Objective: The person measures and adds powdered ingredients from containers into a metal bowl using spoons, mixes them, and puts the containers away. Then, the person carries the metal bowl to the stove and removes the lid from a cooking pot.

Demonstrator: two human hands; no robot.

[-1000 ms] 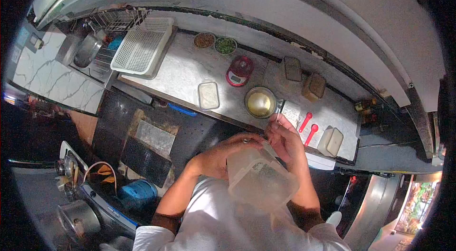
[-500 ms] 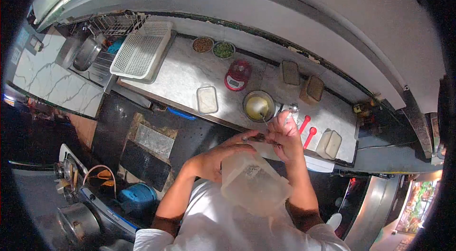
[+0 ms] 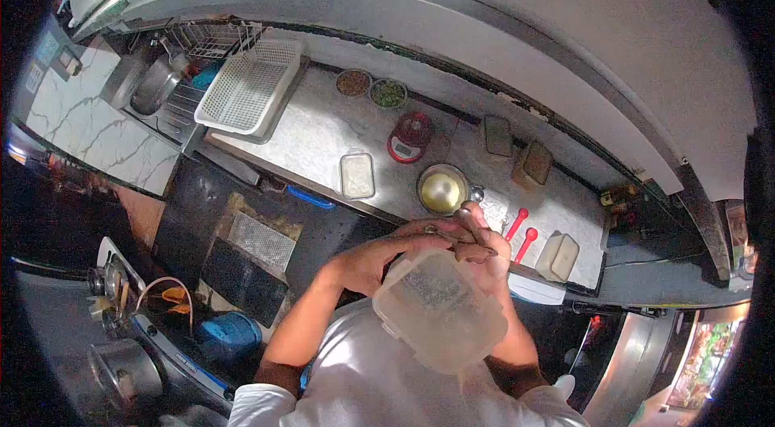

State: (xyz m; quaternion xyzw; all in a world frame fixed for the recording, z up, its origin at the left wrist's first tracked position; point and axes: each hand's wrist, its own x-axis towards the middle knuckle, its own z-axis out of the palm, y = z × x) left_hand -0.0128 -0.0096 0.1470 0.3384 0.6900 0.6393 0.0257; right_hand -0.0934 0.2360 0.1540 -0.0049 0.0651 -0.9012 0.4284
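Observation:
A translucent plastic container [image 3: 440, 310] is held close against the white shirt. My left hand [image 3: 387, 249] is closed around its far left side, with the fingers reaching across the top edge. My right hand [image 3: 491, 245], at the container's far right corner, grips what looks like a metal spoon [image 3: 476, 251], partly covered by the fingers. Just beyond the hands stands a metal bowl [image 3: 443, 190] with yellowish contents. Two red measuring spoons [image 3: 526, 243] lie on the counter to the right of my right hand.
Along the counter [image 3: 311, 144] stand a red scale [image 3: 411, 136], a rectangular white-filled container [image 3: 358, 175], a bowl of chopped greens [image 3: 388, 94], a bowl of brown bits [image 3: 353, 82] and a white basket [image 3: 250, 88]. Several rectangular tubs [image 3: 559, 257] are at the right.
My right hand has drawn back from the metal bowl toward the container, bringing the spoon to its far edge. The container has tilted and shows more of its flat face.

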